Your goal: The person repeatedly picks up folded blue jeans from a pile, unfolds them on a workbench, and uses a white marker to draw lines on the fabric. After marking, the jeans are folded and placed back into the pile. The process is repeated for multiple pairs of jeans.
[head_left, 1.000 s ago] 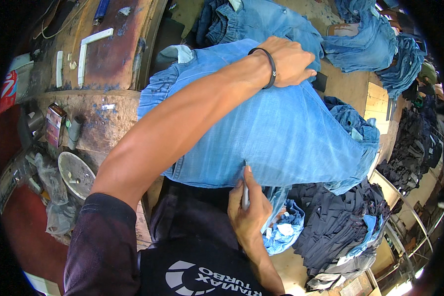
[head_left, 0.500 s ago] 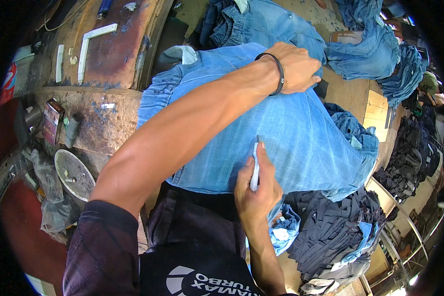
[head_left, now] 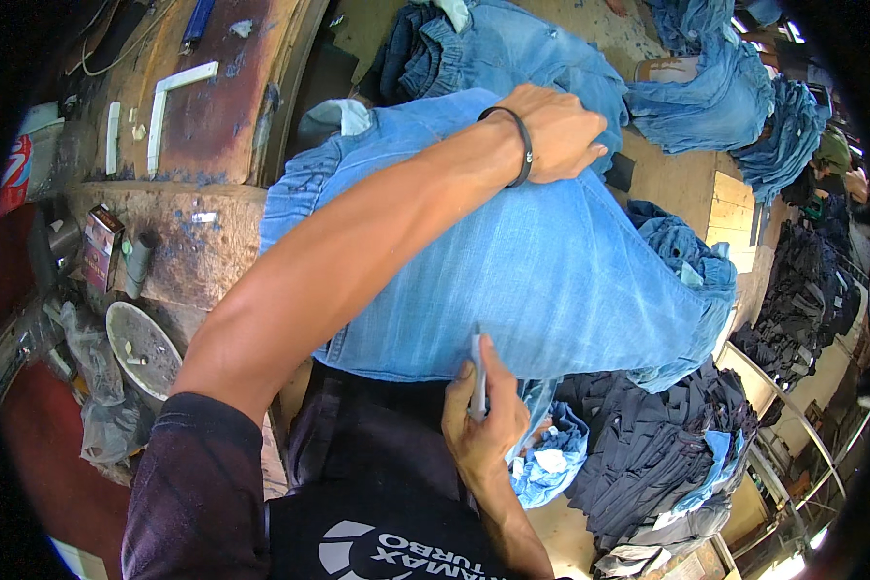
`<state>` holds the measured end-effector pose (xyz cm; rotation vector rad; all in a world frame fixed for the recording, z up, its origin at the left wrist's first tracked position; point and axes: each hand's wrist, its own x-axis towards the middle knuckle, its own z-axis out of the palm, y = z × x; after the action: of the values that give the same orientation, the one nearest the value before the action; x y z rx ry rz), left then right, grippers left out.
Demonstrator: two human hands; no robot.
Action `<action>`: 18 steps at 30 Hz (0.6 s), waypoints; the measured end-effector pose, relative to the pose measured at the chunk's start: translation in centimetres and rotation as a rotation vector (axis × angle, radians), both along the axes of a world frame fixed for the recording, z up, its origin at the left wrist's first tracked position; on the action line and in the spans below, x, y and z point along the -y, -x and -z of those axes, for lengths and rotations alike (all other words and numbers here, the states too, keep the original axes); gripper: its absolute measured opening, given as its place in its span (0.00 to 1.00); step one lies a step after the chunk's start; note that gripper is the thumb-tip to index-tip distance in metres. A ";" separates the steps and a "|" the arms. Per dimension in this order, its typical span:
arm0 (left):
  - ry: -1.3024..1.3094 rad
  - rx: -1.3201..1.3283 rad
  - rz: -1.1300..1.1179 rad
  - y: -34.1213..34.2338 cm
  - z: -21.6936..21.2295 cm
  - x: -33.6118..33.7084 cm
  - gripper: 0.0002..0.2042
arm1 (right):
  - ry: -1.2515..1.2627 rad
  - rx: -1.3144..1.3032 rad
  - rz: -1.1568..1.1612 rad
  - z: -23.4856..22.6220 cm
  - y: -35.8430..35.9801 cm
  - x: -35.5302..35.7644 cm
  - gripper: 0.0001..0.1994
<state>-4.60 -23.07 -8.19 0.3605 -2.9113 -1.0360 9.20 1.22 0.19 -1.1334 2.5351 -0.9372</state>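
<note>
A light-blue denim garment [head_left: 541,280] with a gathered elastic edge lies spread in front of me. My left hand [head_left: 556,130] is closed at the garment's far edge, its fingers curled into the cloth; the fingertips are mostly hidden. That forearm crosses above the denim and wears a black wristband [head_left: 524,145]. Near the garment's close edge, my right hand [head_left: 490,411] grips a slim, pale-handled tool [head_left: 478,387]. The tool's narrow dark tip points away from me, over the denim; its exact kind is unclear.
Blue denim piles [head_left: 706,111] lie beyond and to the right. A heap of black cloth [head_left: 648,445] sits at the near right. On the left are a worn wooden bench [head_left: 203,246], a white L-shaped piece [head_left: 164,111], a small box [head_left: 101,246] and a round dish [head_left: 145,353].
My right hand and the tool have moved toward me and slightly left, down to the garment's near edge. The left hand keeps its hold while the whole view shifts a little.
</note>
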 end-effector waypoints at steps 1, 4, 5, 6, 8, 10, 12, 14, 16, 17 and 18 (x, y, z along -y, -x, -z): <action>-0.020 0.044 0.006 0.0 -0.2 0.0 0.17 | 0.030 -0.045 0.006 0.4 0.5 0.5 0.20; -0.051 0.083 0.009 -0.1 -0.7 0.1 0.17 | 0.008 -0.061 0.028 1.5 1.8 1.9 0.19; -0.053 0.091 0.013 -0.1 -0.7 0.2 0.17 | 0.034 -0.078 0.030 1.9 1.9 2.4 0.19; -0.051 0.082 0.004 -0.1 -0.8 0.3 0.17 | 0.063 -0.098 0.028 2.2 2.1 2.8 0.19; -0.061 0.104 0.011 -0.1 -0.7 0.2 0.17 | -0.005 -0.075 0.028 2.4 2.2 2.9 0.18; -0.057 0.104 0.011 -0.1 -0.6 0.2 0.16 | -0.062 -0.059 0.015 2.0 2.0 2.5 0.18; -0.054 0.101 0.014 -0.2 -0.5 0.1 0.16 | -0.179 -0.012 0.007 1.6 1.7 1.9 0.17; -0.048 0.076 0.012 -0.2 -0.4 0.1 0.16 | -0.086 0.004 -0.013 0.5 0.6 0.9 0.19; -0.031 0.023 0.001 -0.2 -0.4 0.0 0.16 | -0.044 0.039 -0.012 0.1 0.1 0.3 0.20; -0.026 0.043 0.002 -0.2 -0.4 0.0 0.16 | -0.018 0.049 -0.005 0.0 0.2 0.2 0.20; -0.039 0.039 0.005 -0.1 -0.4 -0.1 0.16 | 0.072 0.038 0.001 0.0 0.2 0.2 0.20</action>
<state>-4.52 -23.01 -7.81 0.3795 -2.9314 -1.1001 9.02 1.02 0.23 -1.1236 2.4908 -1.0480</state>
